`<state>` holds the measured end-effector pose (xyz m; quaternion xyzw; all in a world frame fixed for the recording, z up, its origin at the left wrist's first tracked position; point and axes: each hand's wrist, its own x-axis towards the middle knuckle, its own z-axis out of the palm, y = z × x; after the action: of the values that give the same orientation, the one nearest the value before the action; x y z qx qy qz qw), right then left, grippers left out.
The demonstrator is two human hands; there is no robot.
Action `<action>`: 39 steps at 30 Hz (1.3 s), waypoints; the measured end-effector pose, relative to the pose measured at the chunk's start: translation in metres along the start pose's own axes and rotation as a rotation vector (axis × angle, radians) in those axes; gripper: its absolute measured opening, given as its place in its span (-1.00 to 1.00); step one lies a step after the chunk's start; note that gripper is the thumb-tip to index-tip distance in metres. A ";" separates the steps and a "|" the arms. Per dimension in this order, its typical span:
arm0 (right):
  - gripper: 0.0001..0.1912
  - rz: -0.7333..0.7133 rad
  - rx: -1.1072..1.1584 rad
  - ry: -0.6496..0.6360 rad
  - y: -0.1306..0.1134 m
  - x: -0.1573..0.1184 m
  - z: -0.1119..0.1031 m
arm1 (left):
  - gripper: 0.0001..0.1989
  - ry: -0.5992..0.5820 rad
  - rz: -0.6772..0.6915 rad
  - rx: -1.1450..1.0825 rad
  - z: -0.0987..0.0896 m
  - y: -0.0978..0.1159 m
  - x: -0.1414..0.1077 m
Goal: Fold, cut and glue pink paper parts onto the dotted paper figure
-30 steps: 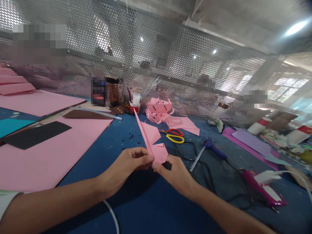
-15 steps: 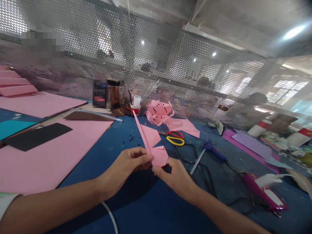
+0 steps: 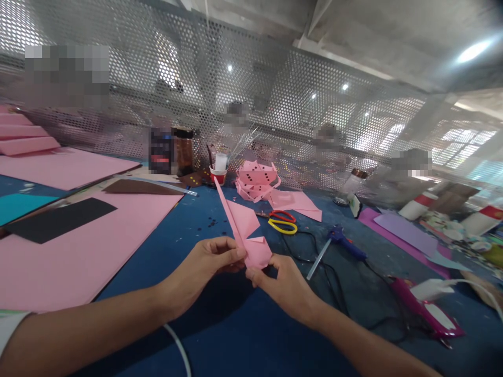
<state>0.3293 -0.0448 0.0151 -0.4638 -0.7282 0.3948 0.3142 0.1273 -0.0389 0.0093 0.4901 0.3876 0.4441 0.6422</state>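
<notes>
A folded pink paper piece is held up over the blue table, its long narrow strip pointing away and two flaps spreading to the right. My left hand pinches its lower left edge between thumb and fingers. At the bottom right of the piece, my right hand grips the rounded flap, with the fingertips partly hidden behind the paper. Beyond it lie scissors with red and yellow handles. A dotted pink paper construction stands farther back beside pink sheets.
Large pink sheets with a black strip cover the left side. On the right are a blue glue gun, cables and a magenta power strip. A red-and-white cup and a jar stand near the mesh.
The held paper's lower flap has shifted very slightly under my right hand. Both hands keep their grip and almost the same place.
</notes>
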 end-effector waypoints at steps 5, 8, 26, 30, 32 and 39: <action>-0.69 0.005 0.031 0.022 0.000 0.002 0.001 | -0.74 0.025 0.010 -0.027 0.000 0.003 0.001; -0.68 0.033 0.036 0.013 0.000 0.002 0.003 | -0.75 0.049 0.026 -0.029 -0.001 0.004 0.003; -0.54 -0.053 0.270 0.137 -0.003 0.012 -0.026 | -0.69 -0.138 -0.085 0.173 0.005 0.000 0.001; -0.66 -0.046 0.274 0.123 -0.002 0.012 -0.023 | -0.76 -0.221 -0.115 0.251 0.007 -0.008 -0.002; -0.72 -0.053 0.250 0.128 0.000 0.011 -0.023 | -0.77 -0.244 -0.107 0.244 0.006 -0.010 -0.003; -0.77 -0.058 0.260 0.104 0.001 0.011 -0.024 | -0.81 -0.232 -0.084 0.244 0.008 -0.005 -0.005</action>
<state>0.3455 -0.0274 0.0269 -0.4177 -0.6669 0.4517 0.4203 0.1345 -0.0466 0.0068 0.5957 0.3820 0.3071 0.6363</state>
